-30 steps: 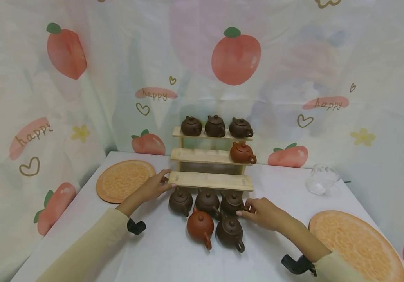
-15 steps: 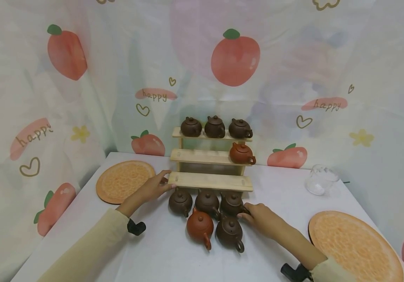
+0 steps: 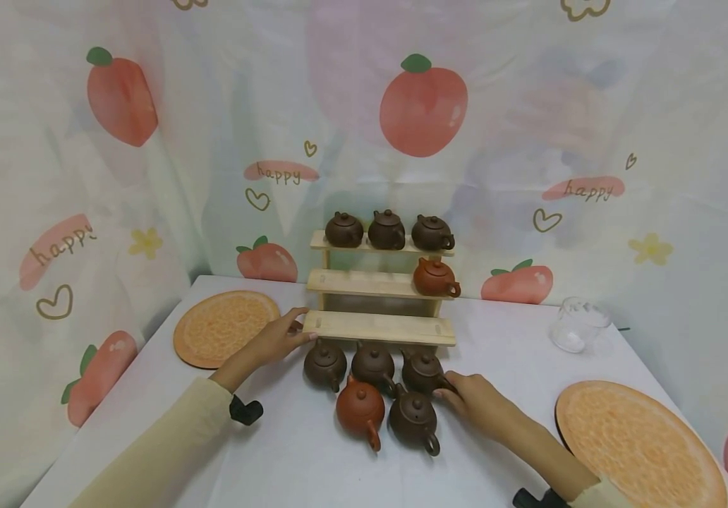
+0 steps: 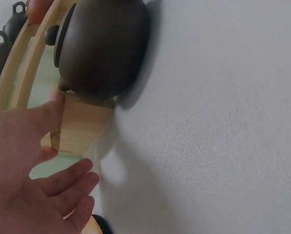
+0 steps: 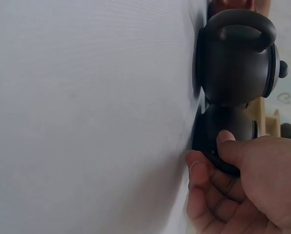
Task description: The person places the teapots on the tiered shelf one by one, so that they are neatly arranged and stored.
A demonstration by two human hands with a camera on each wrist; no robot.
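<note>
In the head view, my right hand pinches the handle of a dark brown teapot. The right wrist view shows thumb and curled fingers around that handle, with another dark teapot close beside it. My left hand holds the left end of the lowest board of a three-step wooden stand, thumb at the front. In the left wrist view the other fingers extend loosely below the board's end. Two more dark teapots and a reddish-brown teapot stand in front of the stand.
Three dark teapots line the top step. A reddish-brown teapot sits at the right of the middle step. Round orange-patterned mats lie at both sides. A clear glass vessel stands at the back right of the white table.
My right hand has closed on the dark teapot's handle and lowered a little. That teapot has shifted slightly right and toward me. My left hand stays on the stand.
</note>
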